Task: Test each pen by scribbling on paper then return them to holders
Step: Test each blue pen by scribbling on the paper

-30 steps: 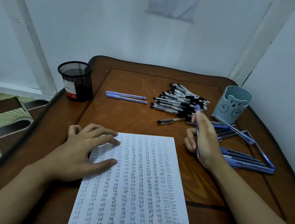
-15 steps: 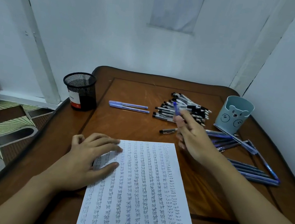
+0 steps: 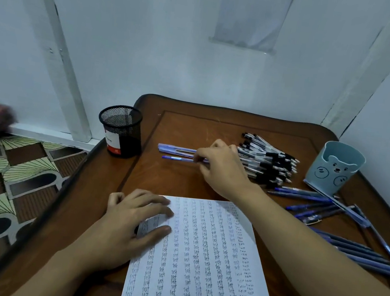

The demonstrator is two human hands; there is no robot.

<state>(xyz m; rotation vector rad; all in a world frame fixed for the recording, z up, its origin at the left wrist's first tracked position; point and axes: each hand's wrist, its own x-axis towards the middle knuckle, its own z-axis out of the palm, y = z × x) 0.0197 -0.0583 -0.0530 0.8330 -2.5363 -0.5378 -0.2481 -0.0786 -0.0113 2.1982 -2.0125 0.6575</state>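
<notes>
The right hand (image 3: pixel 221 170) pinches a blue pen (image 3: pixel 177 158) low at the table (image 3: pixel 191 132), just beside other blue pens (image 3: pixel 176 148) — the left hand (image 3: pixel 133 222) rests on the paper (image 3: pixel 198 261), fingers spread flat.

The table (image 3: pixel 186 131) is showing varnished brown wood, scuffed at the far middle. The left holder (image 3: pixel 122 132) is presenting black wire mesh; the right holder (image 3: pixel 336 167) is looking like matt blue plastic. The paper sheet (image 3: pixel 198 261) is appearing matt white. The pens (image 3: pixel 267 160) are showing glossy plastic barrels.
</notes>
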